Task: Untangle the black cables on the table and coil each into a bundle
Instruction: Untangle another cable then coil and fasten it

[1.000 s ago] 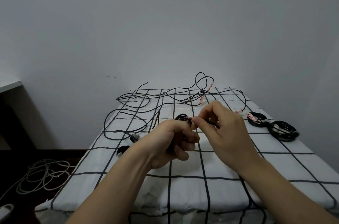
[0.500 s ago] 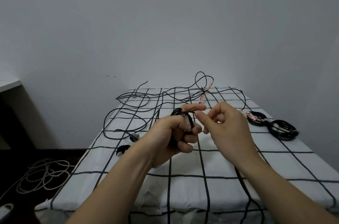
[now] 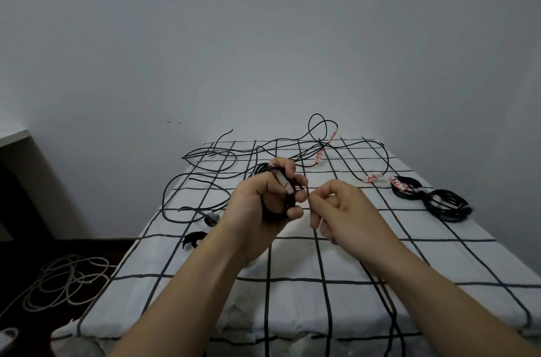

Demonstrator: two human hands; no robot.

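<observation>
Left hand [image 3: 260, 210] grip curled tight round coiled black cable [image 3: 272, 214] above desk [image 3: 292, 257]; right hand [image 3: 348, 216] grip pinched, seemingly on its loose end.

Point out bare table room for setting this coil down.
Free: the cloth nearer than the coiled bundles, along the right edge; also the squares nearer than the left hand. Crowded: the loose cables across the far and left side.

No legible text. White cable tags [image 3: 372, 178] far right, and one tag [image 3: 284, 185] in left hand [image 3: 254, 207], bear red marks too small to read.
</observation>
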